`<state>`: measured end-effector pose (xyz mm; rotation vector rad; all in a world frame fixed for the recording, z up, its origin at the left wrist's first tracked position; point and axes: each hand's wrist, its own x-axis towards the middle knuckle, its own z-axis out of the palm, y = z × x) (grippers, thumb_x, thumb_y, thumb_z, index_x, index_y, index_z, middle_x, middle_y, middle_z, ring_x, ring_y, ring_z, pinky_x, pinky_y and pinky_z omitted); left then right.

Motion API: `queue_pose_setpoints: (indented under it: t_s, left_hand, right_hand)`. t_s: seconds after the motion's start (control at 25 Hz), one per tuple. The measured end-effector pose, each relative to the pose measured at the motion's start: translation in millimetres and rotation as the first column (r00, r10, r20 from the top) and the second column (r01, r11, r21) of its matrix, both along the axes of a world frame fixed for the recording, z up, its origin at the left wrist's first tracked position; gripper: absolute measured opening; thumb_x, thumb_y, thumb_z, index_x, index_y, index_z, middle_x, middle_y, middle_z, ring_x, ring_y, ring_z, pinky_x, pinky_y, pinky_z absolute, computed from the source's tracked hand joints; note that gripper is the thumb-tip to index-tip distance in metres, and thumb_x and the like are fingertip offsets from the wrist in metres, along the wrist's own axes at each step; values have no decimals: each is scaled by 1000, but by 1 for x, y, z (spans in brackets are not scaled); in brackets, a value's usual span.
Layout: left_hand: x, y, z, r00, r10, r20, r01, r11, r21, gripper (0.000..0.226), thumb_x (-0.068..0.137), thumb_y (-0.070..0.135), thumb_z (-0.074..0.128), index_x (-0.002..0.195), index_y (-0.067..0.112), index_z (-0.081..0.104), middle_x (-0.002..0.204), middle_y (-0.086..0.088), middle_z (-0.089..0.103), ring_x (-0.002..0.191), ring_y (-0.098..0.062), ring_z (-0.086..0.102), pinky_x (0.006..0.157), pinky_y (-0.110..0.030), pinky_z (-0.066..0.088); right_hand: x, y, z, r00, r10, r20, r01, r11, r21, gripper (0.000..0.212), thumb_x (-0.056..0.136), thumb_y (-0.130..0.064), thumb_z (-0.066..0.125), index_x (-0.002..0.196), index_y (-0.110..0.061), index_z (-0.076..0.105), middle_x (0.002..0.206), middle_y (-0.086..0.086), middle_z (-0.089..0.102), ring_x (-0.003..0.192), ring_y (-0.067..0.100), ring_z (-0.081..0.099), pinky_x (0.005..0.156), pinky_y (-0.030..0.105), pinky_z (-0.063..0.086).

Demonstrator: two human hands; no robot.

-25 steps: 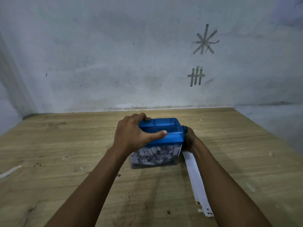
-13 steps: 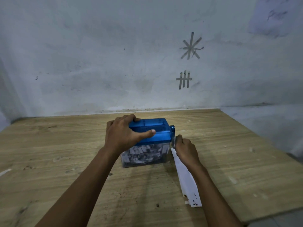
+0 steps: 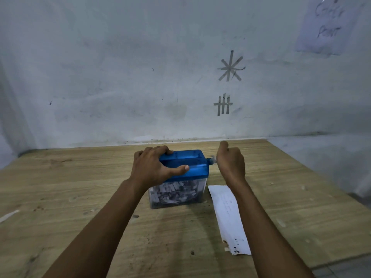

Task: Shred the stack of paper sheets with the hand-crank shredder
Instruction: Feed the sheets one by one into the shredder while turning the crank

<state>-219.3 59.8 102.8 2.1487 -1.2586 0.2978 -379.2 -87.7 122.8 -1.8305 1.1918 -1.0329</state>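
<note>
A paper strip (image 3: 228, 217) was seen on the bench (image 3: 80, 197) beside the shredder (image 3: 188, 169), whose top was gripped by the left hand (image 3: 156, 167); the hold of the right hand (image 3: 230, 161) on the crank (image 3: 211, 160) was hidden. The shredder might be tipped by hard cranking.

The crank (image 3: 212, 159) of the blue plastic shredder with a clear bin (image 3: 186, 177) is a motion blur, largely hidden behind the right hand (image 3: 231, 163). That hand's fingers curl out of sight, so a grip cannot be confirmed. The left hand (image 3: 155, 167) covers the lid's left end. Marks on the long white paper strip (image 3: 228, 215) are too small to read. The pale sheet on the wall (image 3: 329, 27) is cut off by the top edge, and its writing is blurred. The white scrap (image 3: 9, 215) is cut off at the left edge.
</note>
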Motion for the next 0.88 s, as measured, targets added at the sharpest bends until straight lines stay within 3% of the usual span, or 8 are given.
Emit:
queue_pose_setpoints:
  t_s: [0.16, 0.36, 0.44, 0.52, 0.6, 0.76, 0.84, 0.88]
  left_hand:
    - [8, -2, -4, 998, -49, -41, 46, 997, -66, 86, 53, 103, 45, 103, 35, 65, 97, 20, 62, 94, -10, 60, 95, -46, 48]
    - [7, -4, -3, 997, -76, -35, 72, 992, -104, 81, 55, 97, 55, 101, 31, 66, 97, 18, 63, 93, -13, 59, 90, -48, 50]
    - [7, -2, -3, 997, -76, -11, 75, 992, -103, 81, 56, 96, 54, 102, 30, 66, 98, 17, 64, 92, -13, 59, 89, -46, 50]
    - [4, 1, -3, 997, -62, 43, 64, 997, -47, 84, 59, 97, 49, 106, 30, 65, 103, 16, 65, 95, -13, 57, 89, -43, 49]
    - [2, 3, -3, 995, -26, 98, 26, 1000, 3, 87, 61, 98, 42, 110, 30, 64, 110, 16, 65, 99, -12, 56, 88, -39, 45]
    - [4, -1, -4, 993, 33, 117, -29, 999, -32, 87, 62, 98, 41, 111, 31, 64, 112, 16, 65, 102, -12, 56, 87, -37, 42]
    - [4, 0, -7, 994, 33, 104, -29, 999, -45, 85, 62, 97, 43, 110, 31, 65, 111, 16, 66, 103, -12, 56, 87, -37, 42]
    - [5, 1, -9, 995, 31, 96, -25, 998, -57, 84, 62, 96, 44, 109, 30, 65, 110, 16, 66, 102, -12, 56, 87, -36, 41]
  right_hand:
    - [39, -30, 31, 994, 97, 43, -101, 990, 103, 43, 100, -32, 28, 75, -8, 54, 76, 11, 64, 68, 26, 59, 61, 32, 42]
    - [68, -54, 26, 985, 141, 100, -165, 943, 289, 38, 96, -27, 29, 74, -6, 51, 64, 10, 53, 57, 25, 51, 54, 28, 41]
    - [74, -62, 13, 980, 188, 64, -199, 923, 330, 36, 97, -31, 32, 82, -7, 53, 73, 10, 56, 61, 24, 53, 60, 30, 43]
    - [72, -68, -18, 953, 301, -44, -252, 863, 438, 29, 93, -33, 43, 90, -7, 55, 83, 15, 59, 71, 27, 57, 66, 34, 43]
    - [66, -71, -48, 919, 393, -37, -311, 780, 544, 18, 83, -27, 52, 85, -10, 56, 79, 16, 56, 69, 27, 51, 66, 37, 39]
    - [47, -65, -63, 880, 409, -242, -320, 886, 335, 26, 97, -7, 43, 74, -11, 55, 71, 12, 52, 55, 22, 46, 59, 39, 39]
    - [28, -51, -60, 833, 312, -457, -279, 950, 141, 23, 102, -14, 45, 83, -9, 56, 81, 11, 59, 70, 24, 57, 66, 37, 44]
    - [17, -44, -59, 836, 273, -475, -265, 960, 85, 30, 104, -27, 45, 85, -8, 58, 84, 11, 62, 75, 26, 59, 66, 35, 44]
